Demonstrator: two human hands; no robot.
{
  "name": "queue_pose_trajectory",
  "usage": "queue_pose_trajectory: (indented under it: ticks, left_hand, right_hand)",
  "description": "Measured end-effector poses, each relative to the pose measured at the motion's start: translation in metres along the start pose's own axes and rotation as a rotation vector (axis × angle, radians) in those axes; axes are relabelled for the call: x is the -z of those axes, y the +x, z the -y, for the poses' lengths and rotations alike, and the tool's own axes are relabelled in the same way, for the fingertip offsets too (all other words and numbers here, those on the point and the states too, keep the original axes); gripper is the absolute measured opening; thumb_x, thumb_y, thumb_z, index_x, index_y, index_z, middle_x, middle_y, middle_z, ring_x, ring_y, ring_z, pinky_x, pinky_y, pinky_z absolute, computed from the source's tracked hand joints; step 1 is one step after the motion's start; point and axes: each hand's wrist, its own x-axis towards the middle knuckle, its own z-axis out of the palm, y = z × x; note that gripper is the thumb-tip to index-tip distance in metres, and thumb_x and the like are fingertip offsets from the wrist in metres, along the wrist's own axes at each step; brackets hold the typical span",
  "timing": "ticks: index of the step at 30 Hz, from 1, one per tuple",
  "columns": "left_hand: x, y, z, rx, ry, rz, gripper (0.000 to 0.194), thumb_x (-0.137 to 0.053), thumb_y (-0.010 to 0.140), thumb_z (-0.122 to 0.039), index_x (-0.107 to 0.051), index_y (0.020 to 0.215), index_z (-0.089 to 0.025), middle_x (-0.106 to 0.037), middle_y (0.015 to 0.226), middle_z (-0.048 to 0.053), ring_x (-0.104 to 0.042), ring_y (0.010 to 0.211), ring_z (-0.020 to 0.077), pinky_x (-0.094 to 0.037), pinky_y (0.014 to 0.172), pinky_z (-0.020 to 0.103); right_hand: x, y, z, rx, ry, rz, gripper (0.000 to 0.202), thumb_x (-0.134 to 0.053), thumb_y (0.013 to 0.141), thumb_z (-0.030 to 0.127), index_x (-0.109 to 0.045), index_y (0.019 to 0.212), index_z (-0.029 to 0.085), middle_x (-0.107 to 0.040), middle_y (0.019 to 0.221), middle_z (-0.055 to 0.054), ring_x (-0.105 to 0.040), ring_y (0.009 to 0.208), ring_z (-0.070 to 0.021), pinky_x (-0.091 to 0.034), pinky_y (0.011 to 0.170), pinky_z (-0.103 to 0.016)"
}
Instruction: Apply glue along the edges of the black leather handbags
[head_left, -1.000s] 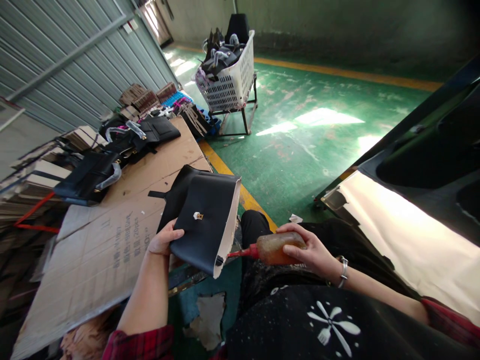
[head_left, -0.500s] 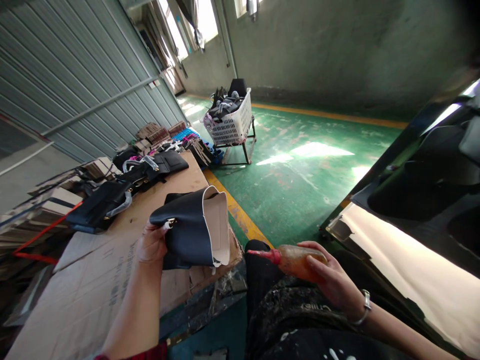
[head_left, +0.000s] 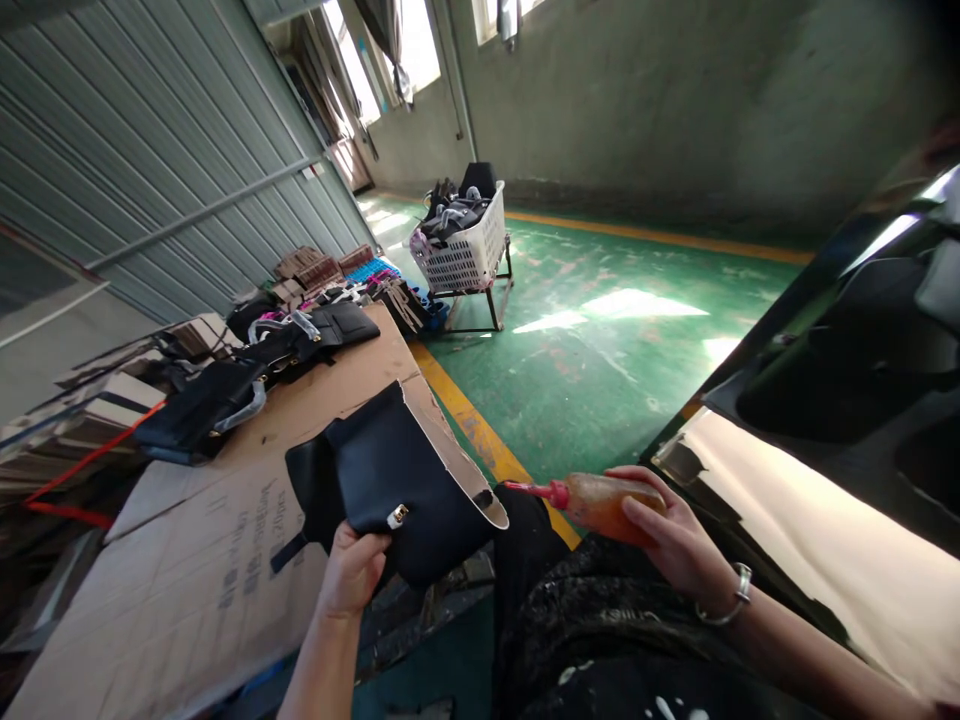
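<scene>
My left hand (head_left: 354, 572) pinches the lower edge of a black handbag body (head_left: 405, 480), close to its small metal clasp (head_left: 398, 516). The bag is tilted, with its pale-edged opening facing right and a dark flap hanging at its left. In my right hand (head_left: 679, 540) lies a squeeze bottle (head_left: 611, 505) of amber liquid, fingers wrapped round it. Its red nozzle (head_left: 534, 489) points left, near the bag's right corner; whether it touches the edge I cannot tell.
Cardboard (head_left: 187, 560) covers the worktable, with black bags (head_left: 199, 410) along its far left side. A white basket (head_left: 461, 255) full of black pieces stands on a metal frame beyond. At the right is a dark machine or table with a pale sheet (head_left: 825, 540).
My left hand has brought the bag right and lower, turning it so the clasp side faces up and the opening swings toward the nozzle. My right hand with the bottle has barely shifted.
</scene>
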Motion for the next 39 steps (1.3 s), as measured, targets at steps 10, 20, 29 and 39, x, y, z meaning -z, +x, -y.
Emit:
queue_pose_trajectory:
  ticks: [10, 20, 29, 39]
  left_hand:
    - [0.001, 0.003, 0.009, 0.067, 0.111, 0.170, 0.028, -0.080, 0.039, -0.010, -0.077, 0.066, -0.017, -0.074, 0.068, 0.004, -0.066, 0.059, 0.0172, -0.056, 0.063, 0.026]
    - [0.000, 0.010, 0.003, 0.134, 0.196, 0.248, 0.032, -0.080, 0.044, -0.010, -0.080, 0.075, -0.018, -0.076, 0.073, 0.004, -0.069, 0.061, 0.0195, -0.058, 0.061, 0.027]
    - [-0.004, 0.014, 0.000, 0.152, 0.234, 0.241, 0.032, -0.079, 0.042, -0.010, -0.080, 0.073, -0.017, -0.077, 0.077, 0.007, -0.072, 0.068, 0.0234, -0.059, 0.064, 0.028]
    - [-0.010, 0.011, -0.005, 0.162, 0.242, 0.186, 0.033, -0.079, 0.039, -0.009, -0.079, 0.071, -0.017, -0.076, 0.075, 0.006, -0.071, 0.067, 0.0225, -0.059, 0.064, 0.028]
  right_hand:
    - [0.011, 0.028, 0.012, 0.211, -0.400, 0.075, 0.043, -0.082, 0.065, 0.048, -0.068, 0.097, 0.023, -0.068, 0.085, -0.003, -0.063, 0.076, -0.0192, -0.053, 0.068, -0.027]
    - [0.004, 0.075, 0.018, 0.158, -0.521, 0.340, 0.047, -0.080, 0.065, 0.051, -0.065, 0.096, 0.020, -0.065, 0.083, -0.002, -0.061, 0.070, -0.0179, -0.052, 0.064, -0.028]
    - [0.016, 0.076, 0.015, 0.151, -0.506, 0.348, 0.049, -0.081, 0.065, 0.053, -0.066, 0.099, 0.021, -0.065, 0.085, -0.003, -0.062, 0.074, -0.0191, -0.052, 0.067, -0.029]
    - [0.013, 0.073, 0.014, 0.092, -0.443, 0.445, 0.051, -0.081, 0.064, 0.055, -0.066, 0.096, 0.019, -0.066, 0.082, -0.001, -0.062, 0.070, -0.0169, -0.052, 0.066, -0.028]
